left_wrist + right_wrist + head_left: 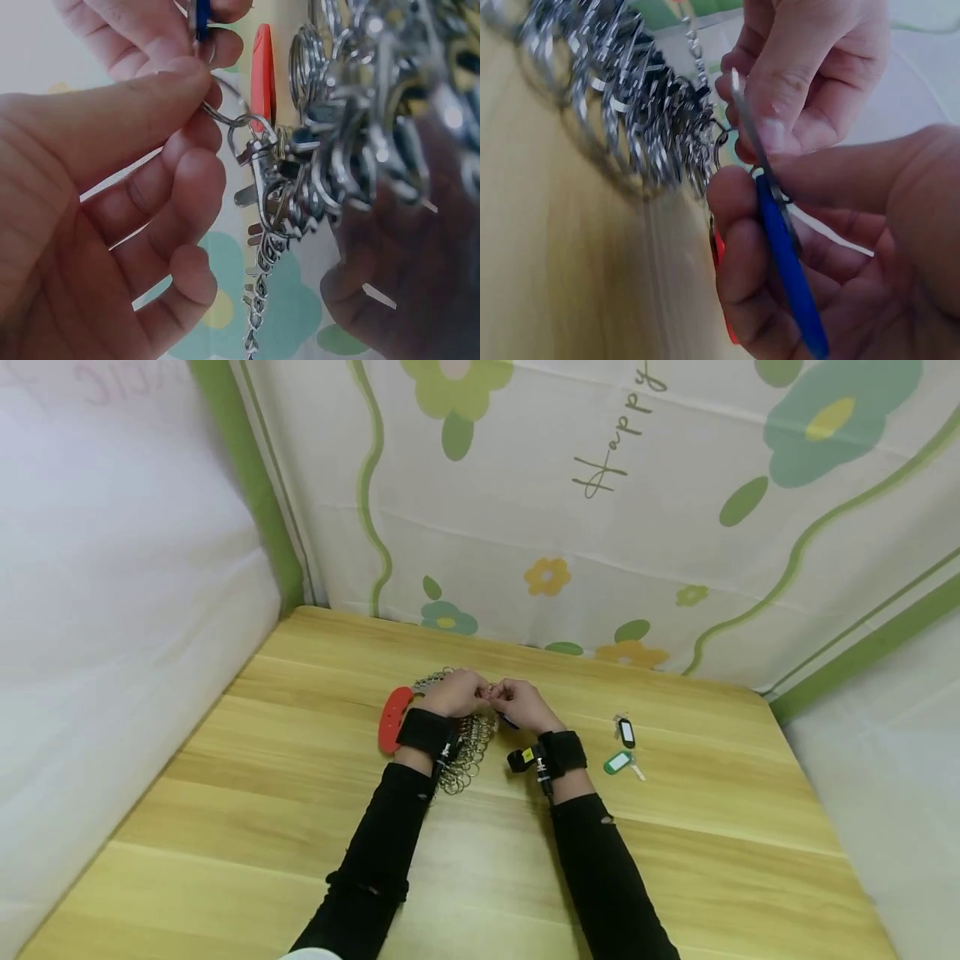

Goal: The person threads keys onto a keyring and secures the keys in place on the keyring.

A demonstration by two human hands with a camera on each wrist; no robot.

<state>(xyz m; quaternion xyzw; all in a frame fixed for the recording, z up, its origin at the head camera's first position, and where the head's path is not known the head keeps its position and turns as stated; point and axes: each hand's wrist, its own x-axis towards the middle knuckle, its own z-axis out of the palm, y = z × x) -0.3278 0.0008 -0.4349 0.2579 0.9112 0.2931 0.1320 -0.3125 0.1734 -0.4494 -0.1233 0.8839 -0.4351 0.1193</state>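
Both hands meet over the table. My left hand [456,693] pinches a metal key ring [221,117] between thumb and forefinger. That ring is linked to a swivel clasp [261,169] at the end of a chain, beside a dense cluster of metal rings [474,745]. Fingertips nearly touching the left ones, my right hand [527,705] holds a blue key tag [791,277] with a silver key [751,124] lying along it. The tag's small ring is mostly covered by the fingers. A red curved piece [393,720] lies left of the left hand.
To the right of the right hand lie a black key tag [627,732] and a green key tag [618,762], each with a key. The wooden table [300,827] meets a flower-print curtain [480,535] at its back edge, with white cloth at both sides.
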